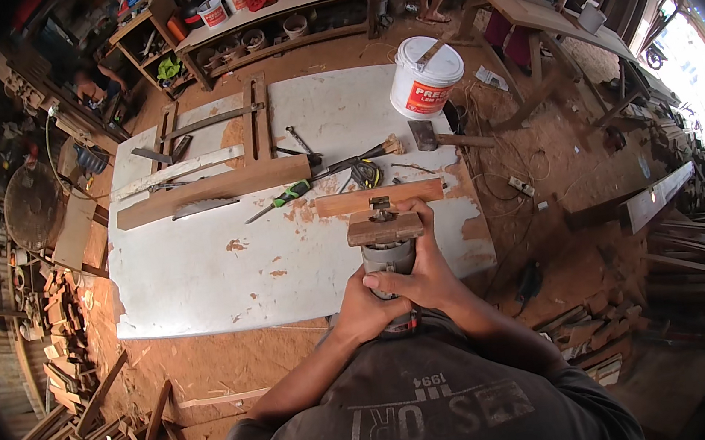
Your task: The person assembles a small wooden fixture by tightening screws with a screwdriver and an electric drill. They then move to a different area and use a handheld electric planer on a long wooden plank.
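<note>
Close to my chest, both hands grip a hand-held trim router (391, 257) with a grey body. A block-like wooden base (383, 228) is fixed at its far end, with the metal collet just beyond it. My left hand (360, 309) wraps round the body from the left. My right hand (429, 276) closes on it from the right, thumb across the body, a finger reaching up beside the base. Just past the router, a reddish-brown wooden strip (334, 205) lies on the white worktop (195, 275). Whether the router touches the strip I cannot tell.
On the worktop lie a green-handled screwdriver (291, 194), a tape measure (367, 175), a long board (221, 191), a slotted wooden frame (256, 123) and a hammer (424, 135). A white bucket (415, 67) stands at the far right corner. Cables and wood scraps litter the floor; other people are behind.
</note>
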A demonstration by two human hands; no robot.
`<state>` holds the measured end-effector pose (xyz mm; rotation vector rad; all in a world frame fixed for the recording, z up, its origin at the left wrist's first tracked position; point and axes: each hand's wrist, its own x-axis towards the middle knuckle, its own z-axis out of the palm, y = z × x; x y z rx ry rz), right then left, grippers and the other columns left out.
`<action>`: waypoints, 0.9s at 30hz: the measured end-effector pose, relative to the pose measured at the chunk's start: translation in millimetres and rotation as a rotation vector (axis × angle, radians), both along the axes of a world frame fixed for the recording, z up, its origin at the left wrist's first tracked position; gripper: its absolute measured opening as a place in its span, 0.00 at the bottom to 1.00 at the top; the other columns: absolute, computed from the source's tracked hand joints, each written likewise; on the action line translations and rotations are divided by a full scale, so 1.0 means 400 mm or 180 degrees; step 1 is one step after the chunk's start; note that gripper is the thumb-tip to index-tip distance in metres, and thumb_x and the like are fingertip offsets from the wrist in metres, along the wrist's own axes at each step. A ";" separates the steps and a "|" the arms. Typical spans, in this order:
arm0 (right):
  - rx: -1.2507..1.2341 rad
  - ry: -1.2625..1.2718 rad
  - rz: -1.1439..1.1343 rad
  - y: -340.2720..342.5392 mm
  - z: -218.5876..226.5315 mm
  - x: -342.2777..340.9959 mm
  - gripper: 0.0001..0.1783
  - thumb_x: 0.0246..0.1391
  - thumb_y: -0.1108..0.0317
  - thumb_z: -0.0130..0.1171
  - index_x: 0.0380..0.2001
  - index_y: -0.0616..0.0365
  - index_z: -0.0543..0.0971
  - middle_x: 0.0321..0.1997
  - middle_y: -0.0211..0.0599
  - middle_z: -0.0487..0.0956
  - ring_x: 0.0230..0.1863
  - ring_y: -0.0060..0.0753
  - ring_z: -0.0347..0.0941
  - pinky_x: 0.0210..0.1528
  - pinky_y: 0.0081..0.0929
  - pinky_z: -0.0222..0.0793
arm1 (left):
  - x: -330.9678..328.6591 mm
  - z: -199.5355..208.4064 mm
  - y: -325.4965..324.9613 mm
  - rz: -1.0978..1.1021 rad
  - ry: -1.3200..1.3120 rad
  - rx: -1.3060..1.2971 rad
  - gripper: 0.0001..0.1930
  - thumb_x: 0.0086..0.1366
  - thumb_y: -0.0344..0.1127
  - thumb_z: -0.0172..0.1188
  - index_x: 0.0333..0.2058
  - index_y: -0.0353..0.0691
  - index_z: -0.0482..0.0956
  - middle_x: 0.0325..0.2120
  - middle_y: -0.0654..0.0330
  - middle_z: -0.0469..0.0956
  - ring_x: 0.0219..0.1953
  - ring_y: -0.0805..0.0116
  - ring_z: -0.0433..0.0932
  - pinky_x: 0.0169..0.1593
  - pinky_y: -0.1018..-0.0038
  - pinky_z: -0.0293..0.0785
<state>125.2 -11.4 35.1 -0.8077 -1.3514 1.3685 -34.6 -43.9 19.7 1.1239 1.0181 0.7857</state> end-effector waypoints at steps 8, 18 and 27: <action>0.0039 0.0020 0.0038 0.005 0.014 -0.001 0.59 0.55 0.69 0.77 0.76 0.49 0.44 0.66 0.42 0.67 0.66 0.34 0.67 0.68 0.38 0.65 | 0.003 0.016 0.000 0.0127 0.0001 0.0042 0.33 0.51 0.31 0.74 0.56 0.26 0.73 0.47 0.50 0.84 0.50 0.64 0.83 0.57 0.67 0.80; -0.0515 0.0313 0.0206 0.047 0.111 0.025 0.52 0.61 0.72 0.70 0.78 0.55 0.49 0.68 0.42 0.68 0.69 0.34 0.65 0.71 0.37 0.63 | 0.012 0.035 0.010 0.0201 -0.0142 -0.0027 0.34 0.51 0.36 0.81 0.54 0.29 0.74 0.44 0.54 0.84 0.46 0.68 0.83 0.53 0.68 0.80; 0.0926 -0.1850 -0.1288 -0.035 0.118 0.052 0.40 0.56 0.57 0.78 0.65 0.60 0.70 0.62 0.56 0.75 0.57 0.51 0.79 0.57 0.41 0.77 | 0.007 0.062 0.007 0.0322 -0.0262 -0.0036 0.33 0.52 0.33 0.79 0.55 0.30 0.75 0.47 0.55 0.84 0.48 0.68 0.83 0.55 0.68 0.80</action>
